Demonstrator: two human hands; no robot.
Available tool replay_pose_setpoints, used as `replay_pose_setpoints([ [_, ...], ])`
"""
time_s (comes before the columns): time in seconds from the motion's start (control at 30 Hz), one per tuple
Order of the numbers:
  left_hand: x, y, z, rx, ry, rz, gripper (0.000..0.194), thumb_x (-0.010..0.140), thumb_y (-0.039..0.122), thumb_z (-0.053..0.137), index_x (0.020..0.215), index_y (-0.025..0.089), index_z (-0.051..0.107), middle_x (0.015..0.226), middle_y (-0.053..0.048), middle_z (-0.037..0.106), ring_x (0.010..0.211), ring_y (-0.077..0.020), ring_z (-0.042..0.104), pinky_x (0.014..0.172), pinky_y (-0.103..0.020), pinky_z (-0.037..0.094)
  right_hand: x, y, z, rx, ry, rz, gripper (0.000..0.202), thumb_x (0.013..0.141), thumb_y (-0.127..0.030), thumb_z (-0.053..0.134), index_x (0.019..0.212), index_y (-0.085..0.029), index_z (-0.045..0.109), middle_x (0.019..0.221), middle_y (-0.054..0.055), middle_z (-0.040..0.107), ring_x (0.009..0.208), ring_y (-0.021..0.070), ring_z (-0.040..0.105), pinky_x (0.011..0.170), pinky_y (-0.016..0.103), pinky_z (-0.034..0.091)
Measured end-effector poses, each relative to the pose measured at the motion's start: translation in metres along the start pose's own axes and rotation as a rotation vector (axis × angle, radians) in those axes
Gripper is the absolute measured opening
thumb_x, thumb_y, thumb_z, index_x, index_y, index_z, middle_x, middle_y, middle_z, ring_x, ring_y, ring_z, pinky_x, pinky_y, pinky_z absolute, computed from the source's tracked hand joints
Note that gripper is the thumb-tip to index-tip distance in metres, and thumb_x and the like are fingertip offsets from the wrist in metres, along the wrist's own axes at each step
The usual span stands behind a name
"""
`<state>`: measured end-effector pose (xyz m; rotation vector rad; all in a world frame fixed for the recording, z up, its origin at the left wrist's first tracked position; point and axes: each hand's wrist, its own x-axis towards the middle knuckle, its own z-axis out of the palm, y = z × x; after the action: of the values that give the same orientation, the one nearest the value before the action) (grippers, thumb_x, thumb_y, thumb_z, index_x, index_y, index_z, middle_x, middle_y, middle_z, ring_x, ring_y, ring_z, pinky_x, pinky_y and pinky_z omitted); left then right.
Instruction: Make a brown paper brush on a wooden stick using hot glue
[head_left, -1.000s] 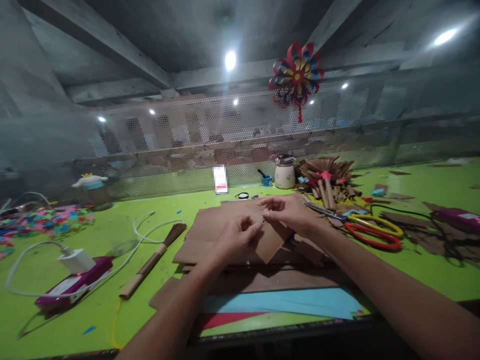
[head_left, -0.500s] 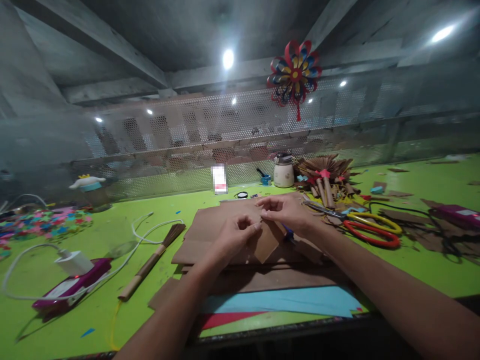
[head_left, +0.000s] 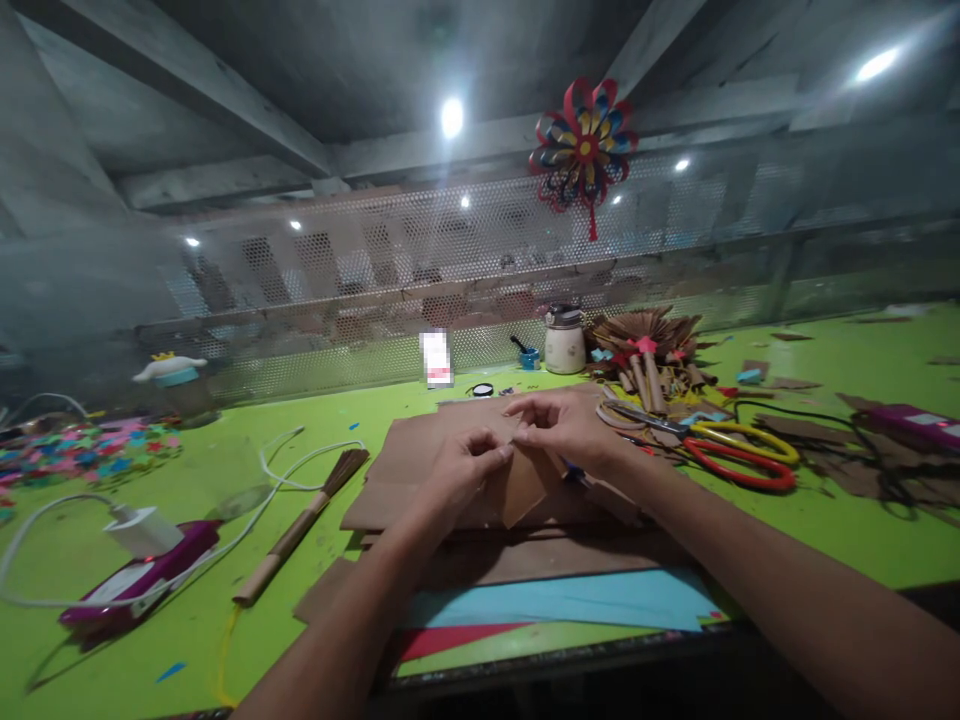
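A small piece of brown paper (head_left: 521,492) is between my hands, above a stack of larger brown paper sheets (head_left: 409,460). My left hand (head_left: 465,468) pinches at its upper left with thumb and forefinger. Close beside it, the fingertips of my right hand (head_left: 559,422) are pressed together at the paper's top; the exact grip there is partly hidden. A small blue thing shows under my right palm, mostly covered. Scissors (head_left: 739,455) with red and yellow handles lie to the right of my right hand.
Light blue paper (head_left: 555,602) lies under the stack at the table's front edge. A bound brown paper bundle (head_left: 300,530), a white cable and a purple power strip (head_left: 142,570) are on the left. More brown paper bundles (head_left: 649,350) and a white jar (head_left: 565,340) stand behind.
Both hands have shifted slightly left, bringing the brown paper along, and their fingertips are a little closer together. The view has moved slightly too.
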<state>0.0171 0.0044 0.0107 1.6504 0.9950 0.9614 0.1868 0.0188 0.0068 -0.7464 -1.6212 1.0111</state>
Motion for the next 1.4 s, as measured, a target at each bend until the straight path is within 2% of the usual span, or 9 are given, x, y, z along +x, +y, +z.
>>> replay_pose_setpoints([
  [0.23,0.001,-0.006,-0.003,-0.196,-0.019,-0.128,0.027,0.057,0.034,0.069,0.065,0.015,0.051,0.058,0.002,0.052,0.055,-0.01,0.047,0.053,-0.022,0.032,0.002,0.005,-0.003,0.053,-0.005,0.026,0.035,0.057,-0.025,0.072,0.089,-0.013,0.065,0.06,-0.004,0.055,0.055,0.0082,0.048,0.056,0.024,0.039],
  [0.43,0.0,-0.005,-0.004,-0.1,0.029,-0.107,0.023,0.062,0.034,0.067,0.067,0.014,0.057,0.06,0.001,0.053,0.056,-0.0095,0.045,0.053,-0.021,0.032,0.003,0.007,-0.005,0.078,0.034,0.041,0.032,0.061,-0.024,0.069,0.09,-0.012,0.065,0.067,-0.001,0.058,0.062,0.0098,0.052,0.06,0.024,0.039],
  [0.63,0.0,-0.002,-0.002,-0.112,0.038,-0.101,0.024,0.06,0.034,0.068,0.067,0.013,0.058,0.062,0.0,0.056,0.059,-0.0112,0.049,0.056,-0.022,0.035,0.004,0.008,-0.003,0.035,0.134,0.055,0.03,0.057,-0.025,0.07,0.085,-0.013,0.065,0.062,-0.003,0.058,0.056,0.0096,0.051,0.057,0.024,0.04],
  [0.77,-0.002,-0.001,-0.003,-0.106,0.042,-0.145,0.024,0.059,0.035,0.069,0.065,0.013,0.058,0.061,-0.001,0.057,0.058,-0.0115,0.05,0.056,-0.023,0.036,0.003,0.005,-0.005,0.071,0.119,0.041,0.031,0.055,-0.024,0.071,0.084,-0.014,0.064,0.06,-0.003,0.057,0.055,0.0093,0.051,0.056,0.024,0.04],
  [0.93,-0.002,0.001,-0.003,-0.092,0.062,-0.195,0.024,0.057,0.033,0.07,0.058,0.014,0.056,0.054,0.002,0.052,0.051,-0.0084,0.044,0.052,-0.022,0.034,0.003,0.002,-0.008,0.062,0.135,0.052,0.031,0.054,-0.022,0.071,0.084,-0.013,0.065,0.058,-0.004,0.057,0.054,0.0089,0.049,0.056,0.024,0.039],
  [1.1,-0.001,0.0,-0.005,-0.093,0.091,-0.282,0.025,0.057,0.032,0.071,0.062,0.014,0.055,0.057,0.001,0.055,0.051,-0.0087,0.045,0.05,-0.022,0.034,0.004,0.007,-0.014,0.043,0.137,0.064,0.031,0.057,-0.022,0.069,0.087,-0.013,0.066,0.061,-0.003,0.058,0.056,0.0093,0.049,0.057,0.024,0.039],
  [1.4,0.001,-0.004,-0.012,-0.021,0.037,-0.27,0.025,0.061,0.034,0.069,0.06,0.012,0.057,0.049,0.001,0.051,0.043,-0.0069,0.041,0.044,-0.021,0.03,0.007,0.01,-0.019,0.033,0.153,0.081,0.031,0.057,-0.023,0.069,0.086,-0.011,0.067,0.061,-0.002,0.06,0.055,0.0091,0.051,0.058,0.024,0.039],
])
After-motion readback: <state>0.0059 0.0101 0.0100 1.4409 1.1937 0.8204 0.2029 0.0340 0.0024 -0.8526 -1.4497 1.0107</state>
